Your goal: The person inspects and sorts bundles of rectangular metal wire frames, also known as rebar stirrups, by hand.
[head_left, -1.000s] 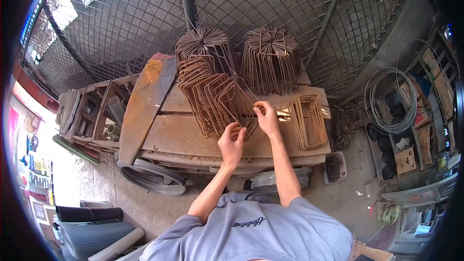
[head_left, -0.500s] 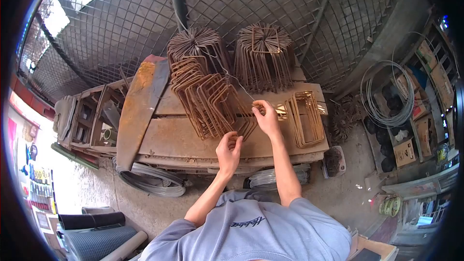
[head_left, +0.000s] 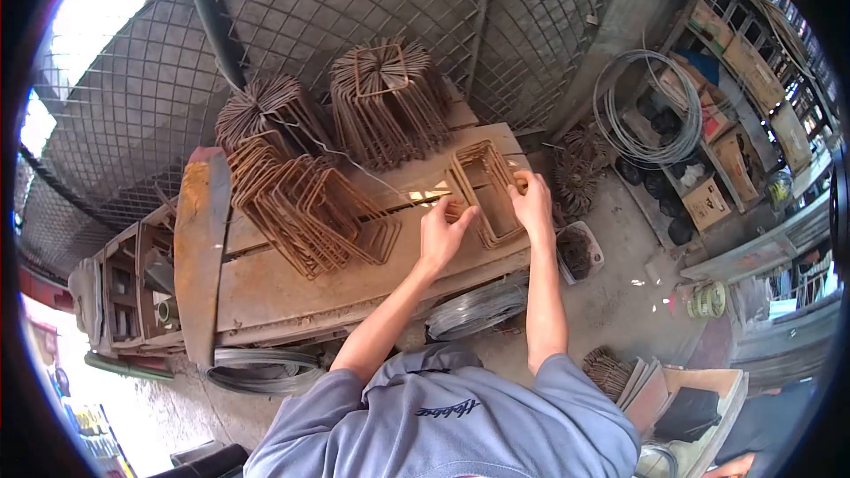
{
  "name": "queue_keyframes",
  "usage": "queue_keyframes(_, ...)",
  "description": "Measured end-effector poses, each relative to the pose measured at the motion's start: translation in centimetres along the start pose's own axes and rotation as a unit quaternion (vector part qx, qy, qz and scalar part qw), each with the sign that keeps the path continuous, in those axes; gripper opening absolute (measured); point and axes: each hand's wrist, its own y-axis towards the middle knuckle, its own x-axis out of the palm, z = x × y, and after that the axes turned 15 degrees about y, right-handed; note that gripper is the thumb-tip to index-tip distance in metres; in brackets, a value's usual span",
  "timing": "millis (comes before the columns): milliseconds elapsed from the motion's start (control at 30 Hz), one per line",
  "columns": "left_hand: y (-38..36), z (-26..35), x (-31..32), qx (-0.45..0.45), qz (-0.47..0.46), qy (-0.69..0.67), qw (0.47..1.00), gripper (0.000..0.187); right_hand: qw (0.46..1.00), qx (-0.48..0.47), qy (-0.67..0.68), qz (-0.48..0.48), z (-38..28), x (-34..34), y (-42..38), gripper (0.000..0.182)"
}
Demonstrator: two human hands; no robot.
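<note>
A small stack of rectangular steel stirrups (head_left: 492, 235) lies on the right part of the wooden table (head_left: 266, 296). My left hand (head_left: 446, 232) is at its left long side, fingers curled against the rods. On the opposite side, my right hand (head_left: 532, 202) has its fingers bent round the upper right rods. Left of my hands, a larger leaning row of rusty stirrups (head_left: 305, 212) spreads over the boards. A loose tie wire (head_left: 350, 159) runs from a round bundle of stirrups (head_left: 266, 111) toward my left hand.
Another round stirrup bundle (head_left: 390, 106) stands at the back, before the wire mesh (head_left: 336, 9). A rusty metal sheet (head_left: 200, 248) covers the table's left end. Wire coils (head_left: 478, 308) lie beneath the front edge. A hanging wire coil (head_left: 651, 155) and shelves are at right.
Both hands have moved right, from the leaning row and the tie wire to the small stack. The wire is out of my right hand. My view has turned right.
</note>
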Motion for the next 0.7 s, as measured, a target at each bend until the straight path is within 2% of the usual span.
queue_keyframes(200,1.7,0.7,1.8,-0.025,-0.015,0.024,0.999,0.035,0.998,-0.043,0.050,0.008,2.5,0.0,0.3,0.020)
queue_keyframes(533,1.9,0.7,2.2,-0.059,-0.008,0.019,0.998,0.028,0.998,-0.055,-0.005,0.008,1.1,0.1,0.0,0.018)
queue_keyframes(700,1.8,1.1,2.0,-0.097,-0.021,-0.094,0.991,0.028,0.999,-0.042,-0.006,0.003,0.0,-0.1,-0.1,0.021)
